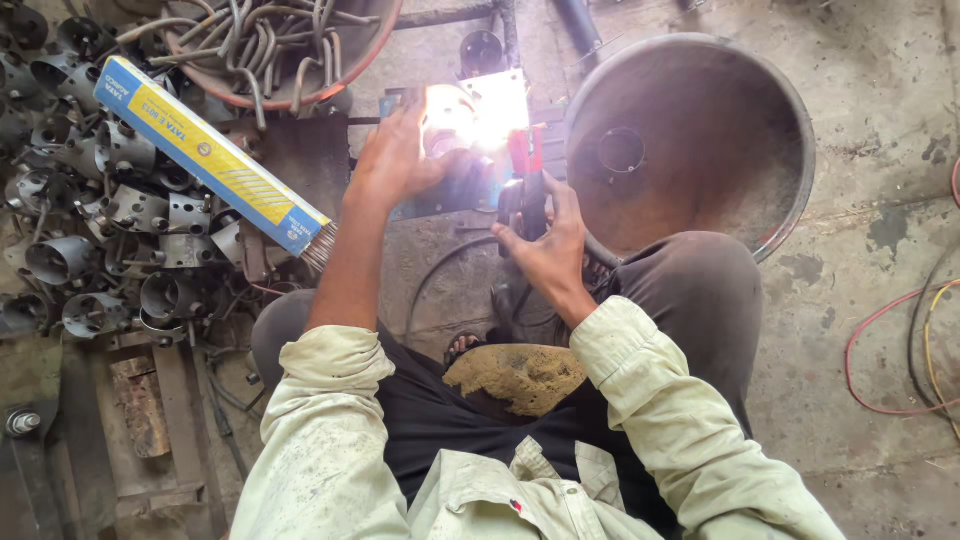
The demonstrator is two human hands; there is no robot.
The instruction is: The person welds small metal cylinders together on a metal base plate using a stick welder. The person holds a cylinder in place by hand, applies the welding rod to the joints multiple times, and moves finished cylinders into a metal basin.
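Note:
My right hand [545, 245] grips a red-and-black welding electrode holder [527, 180], its tip at a bright white arc [470, 115]. My left hand [395, 160] rests on the small metal workpiece [440, 195] right beside the glare, fingers spread over it. The glare hides the workpiece's detail. I crouch over the concrete floor, pale sleeves and dark trousers below.
A large round metal pan [690, 140] stands to the right of the arc. A blue-and-yellow box of welding rods [210, 155] lies on a heap of grey metal fittings [100, 220] at left. A basin of bent rods [280, 50] sits behind. Red and yellow cables [900, 340] run at right.

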